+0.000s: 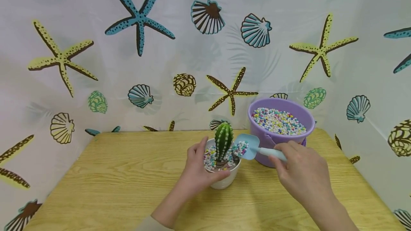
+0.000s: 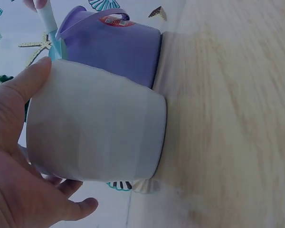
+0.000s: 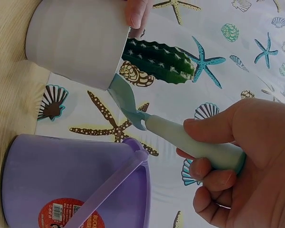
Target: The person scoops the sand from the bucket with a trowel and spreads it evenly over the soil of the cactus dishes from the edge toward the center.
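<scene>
A green cactus [image 1: 223, 139] stands upright in a white flower pot [image 1: 224, 181], amid small coloured beads. My left hand [image 1: 200, 168] holds the pot from its left side, thumb at the front of the rim; in the left wrist view the thumb [image 2: 31, 78] lies at the rim. In my right hand [image 1: 305, 170] is the handle of a light blue toy shovel [image 1: 252, 152]. White, teal and pink beads [image 1: 240, 148] sit on its blade, tilted at the pot's right rim. The right wrist view shows the blade [image 3: 125, 97] touching that rim.
A purple bucket [image 1: 261, 129] nearly full of multicoloured beads [image 1: 279, 122] stands behind and right of the pot. Its handle [image 3: 109, 190] hangs down the side. The wooden table [image 1: 128, 174] meets a shell-and-starfish curtain [image 1: 179, 52] at the back.
</scene>
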The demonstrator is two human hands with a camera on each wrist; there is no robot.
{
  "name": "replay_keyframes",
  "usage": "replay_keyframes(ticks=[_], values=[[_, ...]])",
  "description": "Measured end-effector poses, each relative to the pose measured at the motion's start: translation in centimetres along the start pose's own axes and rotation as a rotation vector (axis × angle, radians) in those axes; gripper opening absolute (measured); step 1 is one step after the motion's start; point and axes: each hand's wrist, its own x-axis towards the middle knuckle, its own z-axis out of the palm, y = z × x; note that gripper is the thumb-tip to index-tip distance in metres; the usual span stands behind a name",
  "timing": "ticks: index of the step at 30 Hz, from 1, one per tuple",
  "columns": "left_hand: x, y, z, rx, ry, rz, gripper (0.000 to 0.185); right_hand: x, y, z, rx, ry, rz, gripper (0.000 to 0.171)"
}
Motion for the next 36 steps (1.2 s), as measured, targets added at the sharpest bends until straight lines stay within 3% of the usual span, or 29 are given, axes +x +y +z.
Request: replay_keyframes(ticks=[8,16,25,32,36], values=[[-0.1,0.0,-1.0,-0.043,-0.100,0.042,0.127,-0.1,-0.1,0.2,-0.021,0.059,-0.049,0.022],[-0.5,0.4,-0.2,0.007,-0.030,0.002,0.127,-0.1,0.0,0.2,-0.044,0.063,-0.056,0.022],[-0.2,0.2,-1.0,-0.017,-0.092,0.050,0.126,-0.2,0.2,0.4,-0.050,0.129,-0.116,0.025],[-0.5,0.4,0.1,0.026,-0.001,0.001,0.129,-0.2,0.1,0.3,-0.059,0.129,-0.110,0.026],[-0.6,0.4,0.3,0.018,-0.008,0.008,0.130,-0.2,0.2,0.3,-0.060,0.130,-0.116,0.027]])
